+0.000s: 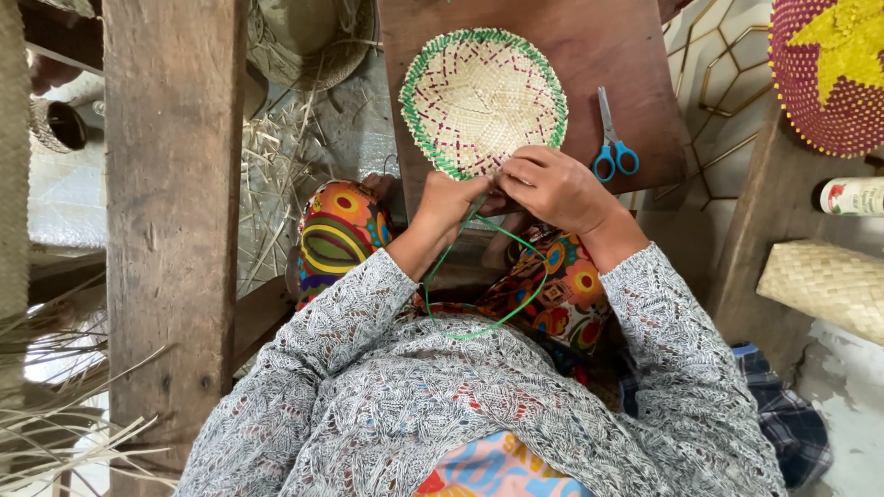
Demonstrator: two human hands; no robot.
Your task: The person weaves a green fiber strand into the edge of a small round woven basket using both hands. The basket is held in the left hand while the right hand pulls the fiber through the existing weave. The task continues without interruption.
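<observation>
A round woven straw mat (481, 97) with a green edge and purple stitches lies on a brown wooden board (599, 46). My left hand (448, 198) and my right hand (552, 187) both pinch the mat's near rim. A thin green strand (516, 308) runs from my fingers in a loop down over my lap. My right hand's fingers are closed at the rim where the strand meets it. Blue-handled scissors (612, 147) lie on the board just right of the mat, a short way beyond my right hand.
A thick wooden post (170, 212) stands at the left, with loose straw (276, 166) beside it. A purple and yellow woven disc (829, 69) is at the top right, a bottle (852, 195) and a pale woven box (824, 285) below it.
</observation>
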